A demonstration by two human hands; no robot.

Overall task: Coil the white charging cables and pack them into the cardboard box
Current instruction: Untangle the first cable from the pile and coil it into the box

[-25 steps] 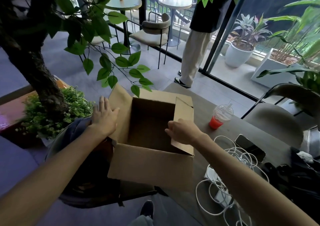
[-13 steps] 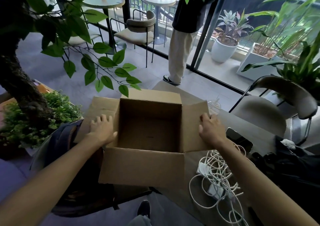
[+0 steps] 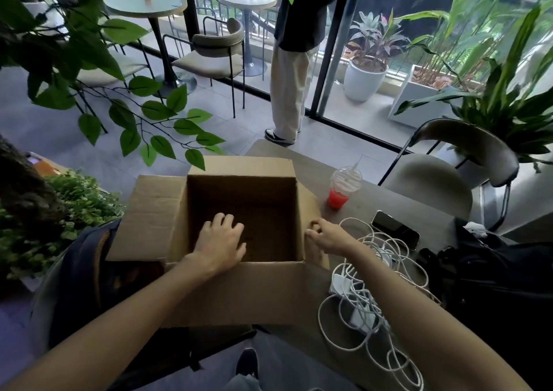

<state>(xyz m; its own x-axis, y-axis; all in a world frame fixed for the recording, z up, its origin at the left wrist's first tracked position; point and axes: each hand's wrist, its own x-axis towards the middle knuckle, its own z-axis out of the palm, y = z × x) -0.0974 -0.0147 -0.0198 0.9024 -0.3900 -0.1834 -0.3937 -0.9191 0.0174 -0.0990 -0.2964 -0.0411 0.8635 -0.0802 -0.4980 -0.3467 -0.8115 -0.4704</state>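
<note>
Looking down, we saw the cardboard box [image 3: 239, 289] standing open at the near left edge of the surface [image 3: 368, 208], all four flaps folded outward and nothing inside. Our left hand [image 3: 221, 241] reached into the box with fingers spread flat, gripping nothing. Our right hand [image 3: 326, 235] pinched the right flap at the box's right wall, fingers curled closed on the cardboard. Just right of the box, the white charging cables [image 3: 371, 298] lay in a loose tangle with their white adapters, uncoiled. Farther back stood a plastic cup [image 3: 341, 190] of red drink, and a dark phone [image 3: 395, 229] lay beside the cables.
</note>
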